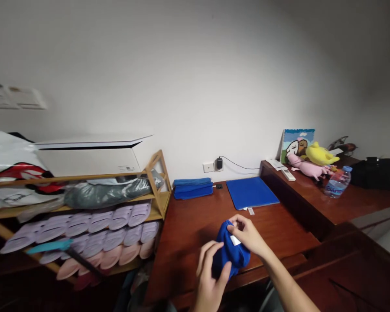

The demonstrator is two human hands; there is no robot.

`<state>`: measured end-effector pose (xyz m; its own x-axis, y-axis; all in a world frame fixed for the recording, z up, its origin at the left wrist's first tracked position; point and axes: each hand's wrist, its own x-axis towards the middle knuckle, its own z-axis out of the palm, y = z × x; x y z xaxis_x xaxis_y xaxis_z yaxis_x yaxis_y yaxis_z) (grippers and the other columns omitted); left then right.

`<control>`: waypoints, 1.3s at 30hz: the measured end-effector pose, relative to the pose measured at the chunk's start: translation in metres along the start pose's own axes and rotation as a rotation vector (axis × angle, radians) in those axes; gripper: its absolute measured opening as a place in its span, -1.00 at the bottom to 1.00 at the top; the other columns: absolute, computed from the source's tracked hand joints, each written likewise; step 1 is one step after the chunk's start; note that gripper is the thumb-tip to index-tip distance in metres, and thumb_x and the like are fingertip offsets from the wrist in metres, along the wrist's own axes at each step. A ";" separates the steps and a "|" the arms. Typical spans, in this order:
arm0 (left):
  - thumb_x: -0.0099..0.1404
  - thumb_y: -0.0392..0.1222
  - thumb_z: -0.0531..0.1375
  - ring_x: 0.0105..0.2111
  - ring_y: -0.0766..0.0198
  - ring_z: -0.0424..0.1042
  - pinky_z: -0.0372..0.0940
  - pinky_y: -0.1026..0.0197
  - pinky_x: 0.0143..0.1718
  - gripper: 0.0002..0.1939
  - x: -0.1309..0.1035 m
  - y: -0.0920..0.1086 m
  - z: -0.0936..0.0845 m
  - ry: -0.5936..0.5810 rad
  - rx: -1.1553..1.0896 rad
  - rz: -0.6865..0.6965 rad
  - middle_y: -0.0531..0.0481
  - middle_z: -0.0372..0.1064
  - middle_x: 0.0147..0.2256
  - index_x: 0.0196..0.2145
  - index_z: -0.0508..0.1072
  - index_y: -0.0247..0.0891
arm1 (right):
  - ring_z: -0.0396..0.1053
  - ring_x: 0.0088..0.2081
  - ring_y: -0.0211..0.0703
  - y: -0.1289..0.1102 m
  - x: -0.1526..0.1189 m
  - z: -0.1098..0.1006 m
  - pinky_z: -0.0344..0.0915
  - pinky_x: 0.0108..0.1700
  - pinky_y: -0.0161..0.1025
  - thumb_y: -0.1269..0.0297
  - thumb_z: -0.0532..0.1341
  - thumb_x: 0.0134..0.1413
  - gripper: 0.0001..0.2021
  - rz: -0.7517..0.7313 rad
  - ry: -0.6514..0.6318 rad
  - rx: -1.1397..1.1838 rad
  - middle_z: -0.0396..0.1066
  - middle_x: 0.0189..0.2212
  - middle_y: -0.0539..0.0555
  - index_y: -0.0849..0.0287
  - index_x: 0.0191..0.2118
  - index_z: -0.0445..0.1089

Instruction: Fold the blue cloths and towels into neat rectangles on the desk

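On the table [188,216], near side: right hand [249,235] pinches bunched blue cloth [238,261], left hand [210,277] half-open around it; likely folding, next needing smoothing.

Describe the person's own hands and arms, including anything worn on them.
The left hand and right hand are both bare, with no gloves or rings to be seen. The right forearm shows no sleeve, watch or bracelet as far as the picture's lower edge, which cuts off most of the left arm. No markings stand out.
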<state>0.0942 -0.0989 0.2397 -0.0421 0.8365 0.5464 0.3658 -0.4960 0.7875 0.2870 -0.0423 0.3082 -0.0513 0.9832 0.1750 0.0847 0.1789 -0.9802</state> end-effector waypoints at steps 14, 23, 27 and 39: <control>0.27 0.30 0.41 0.07 -0.05 0.64 0.53 -0.02 0.11 -0.40 0.022 -0.008 0.012 0.070 -0.487 -0.350 -0.23 0.64 0.03 0.05 0.48 -0.16 | 0.54 -0.11 -0.05 0.007 -0.040 0.038 0.46 0.05 -0.07 -0.18 0.54 0.07 -0.40 0.012 -0.070 0.346 0.58 0.00 0.13 -0.03 0.15 0.54; 0.27 0.42 0.32 -0.13 0.02 0.64 0.53 0.11 -0.10 -0.43 0.028 0.011 0.006 -0.026 -0.394 -0.388 -0.12 0.65 -0.17 -0.09 0.60 -0.13 | 0.43 -0.36 -0.26 0.017 -0.046 0.032 0.51 -0.12 -0.10 -0.21 0.55 0.01 -0.56 0.013 0.008 0.248 0.43 0.17 0.16 -0.02 -0.12 0.72; 0.30 0.39 0.30 -0.26 0.09 0.61 0.50 0.15 -0.19 -0.48 0.032 0.014 0.002 -0.080 -0.345 -0.354 -0.06 0.61 -0.32 -0.20 0.61 -0.15 | 0.43 -0.36 -0.24 0.017 -0.046 0.027 0.52 -0.13 -0.08 -0.19 0.59 -0.07 -0.52 0.034 -0.002 0.245 0.43 0.19 0.17 -0.04 -0.09 0.73; 0.25 0.35 0.14 -0.23 0.02 0.65 0.56 0.06 -0.12 -0.49 0.133 -0.020 -0.104 0.080 0.170 -0.168 -0.09 0.71 -0.29 -0.34 0.62 -0.14 | 0.54 -0.22 0.04 -0.022 -0.020 -0.099 0.47 -0.12 -0.11 -0.45 0.38 0.02 -0.38 -0.130 0.317 -0.278 0.64 -0.30 0.16 0.11 -0.27 0.62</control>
<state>-0.0154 -0.0019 0.3266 -0.1861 0.8794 0.4383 0.4983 -0.3000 0.8134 0.3847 -0.0622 0.3355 0.2251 0.9064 0.3574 0.3645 0.2618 -0.8936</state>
